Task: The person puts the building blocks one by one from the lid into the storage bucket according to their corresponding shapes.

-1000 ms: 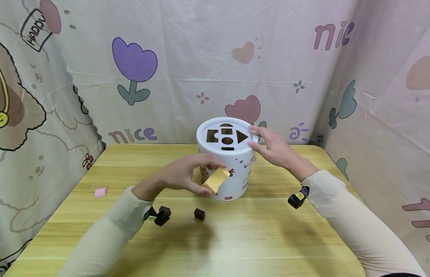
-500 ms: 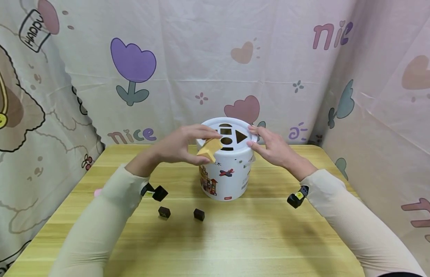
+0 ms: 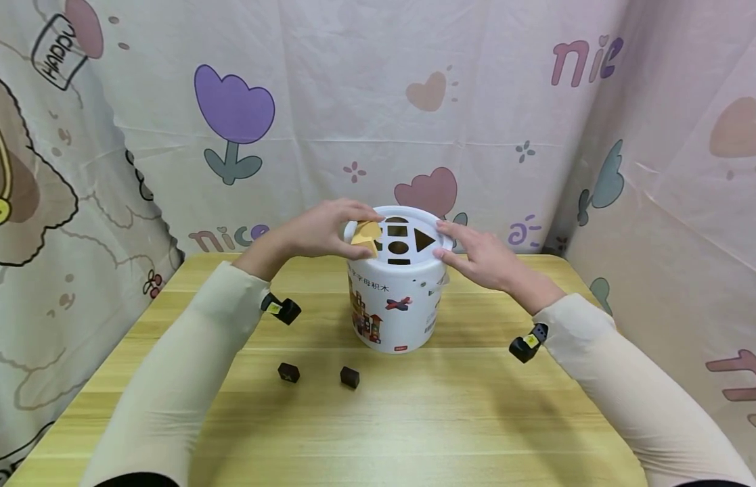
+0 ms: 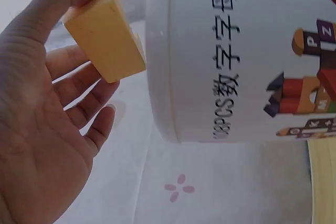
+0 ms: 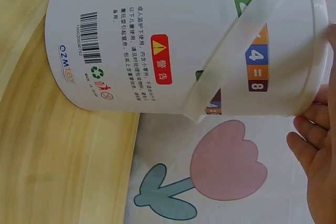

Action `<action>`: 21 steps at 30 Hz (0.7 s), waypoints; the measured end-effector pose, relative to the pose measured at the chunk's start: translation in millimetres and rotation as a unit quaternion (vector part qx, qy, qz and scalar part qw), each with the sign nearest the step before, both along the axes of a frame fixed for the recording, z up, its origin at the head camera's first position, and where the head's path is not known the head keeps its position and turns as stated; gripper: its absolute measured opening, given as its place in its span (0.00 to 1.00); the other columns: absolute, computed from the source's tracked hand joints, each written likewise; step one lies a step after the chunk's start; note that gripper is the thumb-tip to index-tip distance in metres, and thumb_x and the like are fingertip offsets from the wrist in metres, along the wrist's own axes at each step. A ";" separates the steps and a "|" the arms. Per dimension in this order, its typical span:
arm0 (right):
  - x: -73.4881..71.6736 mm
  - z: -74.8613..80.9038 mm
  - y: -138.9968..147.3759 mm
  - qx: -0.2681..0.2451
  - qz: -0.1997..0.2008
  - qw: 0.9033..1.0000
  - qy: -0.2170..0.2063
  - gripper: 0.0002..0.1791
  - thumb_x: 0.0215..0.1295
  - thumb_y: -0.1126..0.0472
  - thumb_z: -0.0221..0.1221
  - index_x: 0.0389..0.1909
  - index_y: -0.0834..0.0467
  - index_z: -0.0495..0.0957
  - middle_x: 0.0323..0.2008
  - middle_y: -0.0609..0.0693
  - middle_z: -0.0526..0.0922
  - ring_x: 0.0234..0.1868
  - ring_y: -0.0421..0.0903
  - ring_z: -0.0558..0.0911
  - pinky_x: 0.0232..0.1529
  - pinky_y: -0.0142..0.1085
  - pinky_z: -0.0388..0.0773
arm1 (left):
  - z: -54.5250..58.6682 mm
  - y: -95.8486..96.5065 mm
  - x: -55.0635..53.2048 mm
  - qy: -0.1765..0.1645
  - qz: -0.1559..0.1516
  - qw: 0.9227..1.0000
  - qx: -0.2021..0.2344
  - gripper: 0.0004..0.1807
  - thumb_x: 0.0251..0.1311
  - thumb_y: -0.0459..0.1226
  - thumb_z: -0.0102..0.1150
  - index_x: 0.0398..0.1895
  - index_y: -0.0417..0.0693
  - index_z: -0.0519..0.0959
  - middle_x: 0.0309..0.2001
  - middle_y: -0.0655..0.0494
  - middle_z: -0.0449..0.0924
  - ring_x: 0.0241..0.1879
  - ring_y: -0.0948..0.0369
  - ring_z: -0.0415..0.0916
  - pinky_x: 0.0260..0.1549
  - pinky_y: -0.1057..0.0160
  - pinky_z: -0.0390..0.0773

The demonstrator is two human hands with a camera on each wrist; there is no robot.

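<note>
My left hand (image 3: 329,230) pinches a yellow toy block (image 3: 366,237) between thumb and fingers, over the left side of the bucket's lid. In the left wrist view the block (image 4: 107,38) looks thick and flat-sided, one end close to the lid's rim. The white bucket (image 3: 392,304) stands upright; its white lid (image 3: 417,259) has several cut-out holes, including a triangle, an oval and rectangles. The left part of the lid is hidden behind the block and hand. My right hand (image 3: 484,260) rests on the lid's right rim, thumb and fingertips on its edge.
Two small dark blocks (image 3: 289,372) lie on the wooden table (image 3: 451,419) in front of the bucket. The bucket's handle (image 5: 239,48) hangs down its right side. A patterned cloth (image 3: 329,81) hangs behind and at both sides of the table.
My left hand has lifted the yellow block from in front of the bucket up to the lid's left side. The right hand stays at the rim. The left sleeve now hides the pink block.
</note>
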State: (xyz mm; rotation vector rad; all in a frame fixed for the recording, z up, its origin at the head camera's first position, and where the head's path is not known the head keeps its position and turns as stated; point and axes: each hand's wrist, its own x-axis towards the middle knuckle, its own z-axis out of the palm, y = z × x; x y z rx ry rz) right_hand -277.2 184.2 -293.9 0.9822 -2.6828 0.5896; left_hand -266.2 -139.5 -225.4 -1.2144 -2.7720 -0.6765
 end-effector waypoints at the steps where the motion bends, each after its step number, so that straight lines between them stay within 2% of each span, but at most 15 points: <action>1: 0.4 1.6 -0.1 0.009 -0.003 1.000 -0.002 0.36 0.72 0.38 0.48 0.73 0.54 0.62 0.72 0.53 0.62 0.67 0.60 0.66 0.64 0.58 0.63 | -0.4 -0.3 -2.3 -0.002 0.006 1.000 -0.004 0.36 0.54 0.51 0.70 0.66 0.49 0.74 0.65 0.49 0.70 0.64 0.50 0.64 0.60 0.41 0.66; 9: 2.4 13.5 -0.4 0.062 -0.019 0.998 -0.013 0.40 0.71 0.35 0.48 0.74 0.56 0.60 0.73 0.55 0.61 0.68 0.61 0.65 0.66 0.57 0.61 | -3.3 -0.4 -16.4 -0.019 0.035 0.999 -0.022 0.37 0.54 0.51 0.69 0.67 0.49 0.73 0.66 0.48 0.69 0.66 0.49 0.63 0.63 0.42 0.63; 15: 2.6 19.1 -2.5 0.086 -0.015 0.996 -0.005 0.40 0.71 0.36 0.48 0.73 0.58 0.61 0.72 0.56 0.62 0.68 0.60 0.65 0.66 0.56 0.62 | -2.4 3.6 -26.9 -0.029 0.027 0.999 -0.036 0.37 0.55 0.50 0.70 0.67 0.47 0.72 0.67 0.47 0.68 0.66 0.49 0.62 0.65 0.44 0.62; 21: 2.7 18.4 -4.8 0.083 -0.020 0.996 -0.013 0.39 0.71 0.36 0.48 0.73 0.58 0.61 0.72 0.56 0.62 0.69 0.60 0.64 0.67 0.56 0.61 | -0.5 8.3 -36.1 -0.042 0.017 0.998 -0.050 0.38 0.55 0.48 0.71 0.67 0.45 0.72 0.67 0.45 0.68 0.67 0.48 0.62 0.65 0.44 0.61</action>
